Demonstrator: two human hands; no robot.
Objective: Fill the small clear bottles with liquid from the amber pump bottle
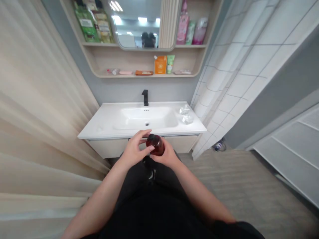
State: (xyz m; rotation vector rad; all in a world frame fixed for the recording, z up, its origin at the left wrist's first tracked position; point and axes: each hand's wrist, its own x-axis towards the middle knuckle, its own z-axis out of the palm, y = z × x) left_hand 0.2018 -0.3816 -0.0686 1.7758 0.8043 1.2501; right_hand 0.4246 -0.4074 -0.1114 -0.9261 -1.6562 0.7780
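Note:
A dark amber bottle point(157, 146) with a black cap point(151, 136) is held in front of my body, just short of the vanity's front edge. It lies tilted, its cap pointing up and to the left. My right hand point(167, 154) is wrapped round the bottle's body from the right. On the other side, my left hand point(136, 147) has its fingers and thumb curved about the cap end. The thumb rests near the cap; whether the left fingers grip it firmly is not clear.
Beyond my hands is a white washbasin point(119, 132) with a black faucet point(145, 98). Clear plastic items point(186, 114) sit on its right side. A shelf point(112, 76) above holds bottles, an orange pouch point(160, 64) and a green tube point(170, 63). Curtains point(37, 132) hang at left.

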